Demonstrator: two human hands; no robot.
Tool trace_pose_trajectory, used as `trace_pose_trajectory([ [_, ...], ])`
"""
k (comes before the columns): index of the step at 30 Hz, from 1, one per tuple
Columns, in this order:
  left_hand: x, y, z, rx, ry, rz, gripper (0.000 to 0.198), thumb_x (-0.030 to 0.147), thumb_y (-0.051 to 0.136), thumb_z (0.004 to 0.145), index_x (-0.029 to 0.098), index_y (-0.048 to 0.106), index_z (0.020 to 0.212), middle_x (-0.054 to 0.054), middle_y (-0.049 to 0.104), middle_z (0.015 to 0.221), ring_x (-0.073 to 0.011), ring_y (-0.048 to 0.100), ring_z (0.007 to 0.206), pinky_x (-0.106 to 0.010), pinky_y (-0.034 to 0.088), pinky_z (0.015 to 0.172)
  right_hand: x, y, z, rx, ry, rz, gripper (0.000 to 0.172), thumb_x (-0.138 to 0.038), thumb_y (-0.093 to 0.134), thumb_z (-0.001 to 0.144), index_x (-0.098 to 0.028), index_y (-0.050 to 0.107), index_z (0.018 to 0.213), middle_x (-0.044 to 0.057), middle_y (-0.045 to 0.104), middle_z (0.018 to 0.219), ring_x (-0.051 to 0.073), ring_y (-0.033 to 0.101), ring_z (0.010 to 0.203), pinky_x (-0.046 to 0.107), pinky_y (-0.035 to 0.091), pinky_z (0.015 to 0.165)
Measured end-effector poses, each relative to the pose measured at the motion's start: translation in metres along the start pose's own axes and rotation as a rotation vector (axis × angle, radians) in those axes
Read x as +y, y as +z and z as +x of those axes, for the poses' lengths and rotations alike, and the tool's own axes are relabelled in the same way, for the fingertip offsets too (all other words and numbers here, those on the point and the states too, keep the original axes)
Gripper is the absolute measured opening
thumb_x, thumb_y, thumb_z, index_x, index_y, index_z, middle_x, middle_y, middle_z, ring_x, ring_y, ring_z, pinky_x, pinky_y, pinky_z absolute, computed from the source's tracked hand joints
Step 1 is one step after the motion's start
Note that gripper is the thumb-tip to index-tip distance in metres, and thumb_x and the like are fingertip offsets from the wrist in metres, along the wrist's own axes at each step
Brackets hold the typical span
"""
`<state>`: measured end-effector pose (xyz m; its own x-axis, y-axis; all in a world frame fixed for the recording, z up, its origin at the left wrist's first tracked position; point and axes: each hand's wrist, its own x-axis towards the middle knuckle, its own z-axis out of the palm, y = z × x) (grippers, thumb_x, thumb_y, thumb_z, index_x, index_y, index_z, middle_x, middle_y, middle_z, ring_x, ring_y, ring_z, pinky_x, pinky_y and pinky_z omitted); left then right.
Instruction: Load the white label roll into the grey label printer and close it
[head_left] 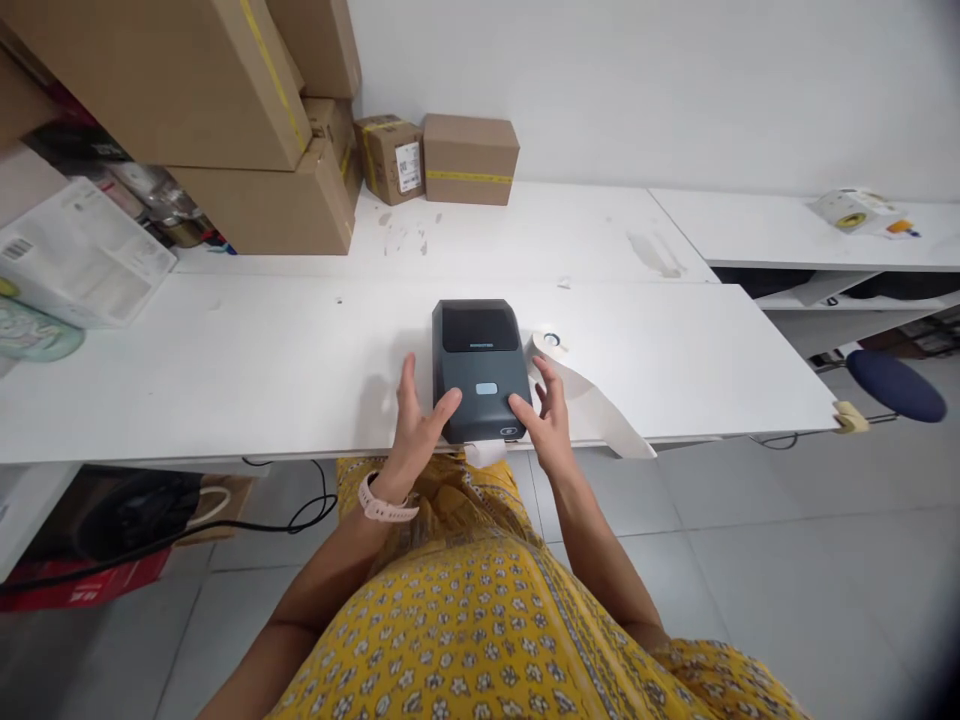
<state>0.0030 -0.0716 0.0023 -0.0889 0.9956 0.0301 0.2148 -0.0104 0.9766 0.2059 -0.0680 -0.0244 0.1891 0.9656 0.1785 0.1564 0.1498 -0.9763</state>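
Note:
A dark grey label printer (482, 370) with a glossy black window and a pale button sits near the front edge of the white table. A piece of white paper (486, 453) sticks out of its front. My left hand (418, 425) is at the printer's left front side, fingers spread, its thumb at the casing. On the other side, my right hand (546, 420) has its thumb at the right front corner and its fingers apart, slightly bent. Right beside the printer stands a roll of white labels (551, 345), its loose strip (611, 415) trailing over the table edge.
Cardboard boxes are stacked at the back left, with a small taped box (390, 160) and a long box (471, 160) against the wall. A plastic-wrapped package (82, 250) lies far left. Black cables (300, 515) hang below the table. A blue stool (896, 385) stands at right.

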Motion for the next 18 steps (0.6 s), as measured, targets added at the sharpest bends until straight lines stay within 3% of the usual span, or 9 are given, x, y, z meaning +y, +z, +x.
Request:
trace_pose_trajectory([
  [2, -0.003, 0.005, 0.01, -0.114, -0.176, -0.125, 0.096, 0.056, 0.068, 0.086, 0.029, 0.015, 0.162, -0.01, 0.015, 0.172, -0.0334, 0.014, 0.159, -0.053, 0.024, 0.127, 0.005, 0.0, -0.001, -0.078, 0.142, 0.075, 0.081, -0.055, 0.072, 0.084, -0.036, 0.035, 0.153, 0.005, 0.029, 0.168, 0.029, 0.024, 0.157, 0.059, 0.02, 0.128],
  [4, -0.006, 0.008, 0.015, -0.184, -0.228, -0.24, 0.098, 0.054, 0.071, 0.084, 0.025, 0.017, 0.161, -0.013, 0.025, 0.169, -0.034, 0.025, 0.156, -0.05, 0.029, 0.126, 0.006, 0.001, 0.0, -0.154, 0.229, 0.182, 0.088, -0.057, 0.072, 0.083, -0.033, 0.03, 0.157, 0.006, 0.032, 0.167, 0.029, 0.028, 0.156, 0.056, 0.026, 0.127],
  [7, -0.008, 0.007, 0.017, -0.242, -0.207, -0.329, 0.091, 0.049, 0.074, 0.082, 0.021, 0.029, 0.156, -0.014, 0.04, 0.162, -0.0337, 0.04, 0.147, -0.05, 0.038, 0.121, 0.005, 0.002, 0.002, -0.196, 0.281, 0.267, 0.09, -0.058, 0.072, 0.082, -0.029, 0.03, 0.158, 0.007, 0.034, 0.167, 0.03, 0.035, 0.152, 0.052, 0.035, 0.124],
  [11, -0.007, 0.008, 0.019, -0.251, -0.15, -0.338, 0.083, 0.047, 0.074, 0.083, 0.023, 0.035, 0.153, -0.013, 0.044, 0.158, -0.0326, 0.047, 0.142, -0.048, 0.044, 0.116, 0.008, 0.003, -0.001, -0.176, 0.321, 0.289, 0.098, -0.057, 0.072, 0.082, -0.03, 0.021, 0.161, 0.01, 0.037, 0.165, 0.032, 0.042, 0.148, 0.052, 0.042, 0.119],
  [15, -0.008, 0.007, 0.025, -0.253, -0.098, -0.287, 0.079, 0.048, 0.073, 0.084, 0.023, 0.039, 0.151, -0.013, 0.049, 0.155, -0.0324, 0.05, 0.139, -0.048, 0.045, 0.114, 0.012, 0.007, -0.005, -0.134, 0.294, 0.251, 0.098, -0.059, 0.07, 0.083, -0.031, 0.019, 0.162, 0.009, 0.035, 0.166, 0.033, 0.042, 0.148, 0.054, 0.039, 0.12],
  [18, -0.013, -0.001, 0.014, -0.271, -0.102, -0.231, 0.074, 0.05, 0.069, 0.086, 0.024, 0.041, 0.15, -0.013, 0.045, 0.157, -0.0317, 0.047, 0.141, -0.046, 0.044, 0.114, 0.014, 0.009, -0.007, -0.122, 0.274, 0.239, 0.097, -0.063, 0.065, 0.086, -0.033, 0.014, 0.163, 0.009, 0.028, 0.169, 0.033, 0.038, 0.151, 0.055, 0.037, 0.122],
])
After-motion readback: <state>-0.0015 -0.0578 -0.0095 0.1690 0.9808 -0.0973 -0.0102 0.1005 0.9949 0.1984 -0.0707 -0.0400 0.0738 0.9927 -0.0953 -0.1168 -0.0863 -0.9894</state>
